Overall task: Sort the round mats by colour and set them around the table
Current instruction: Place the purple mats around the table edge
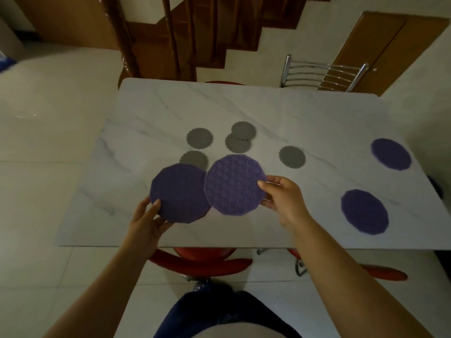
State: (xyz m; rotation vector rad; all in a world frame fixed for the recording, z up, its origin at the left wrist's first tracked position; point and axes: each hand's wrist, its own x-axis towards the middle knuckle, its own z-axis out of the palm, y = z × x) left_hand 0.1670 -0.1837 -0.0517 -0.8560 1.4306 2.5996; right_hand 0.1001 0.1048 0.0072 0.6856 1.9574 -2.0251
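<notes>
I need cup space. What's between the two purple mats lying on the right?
Only bare table, between farther purple mat and nearer purple mat; head view.

You stand at a white marble-look table (pixel 317 113). Beyond its far edge a dark wooden staircase (pixel 207 40) climbs. A chrome-backed chair (pixel 322 74) sits at its far right corner, a brown wooden door (pixel 385 50) behind that. Red chair seats (pixel 202 261) tuck under its near edge (two, it seems). Pale glossy floor tiles (pixel 48 147) surround it; the light is dim.

You hold dark purple mat (pixel 179 193) and patterned purple mat (pixel 234 185) overlapping at 6 o'clock; two purple mats (pixel 364 211) flat at 3; grey mats (pixel 199 138) clustered centre.
</notes>
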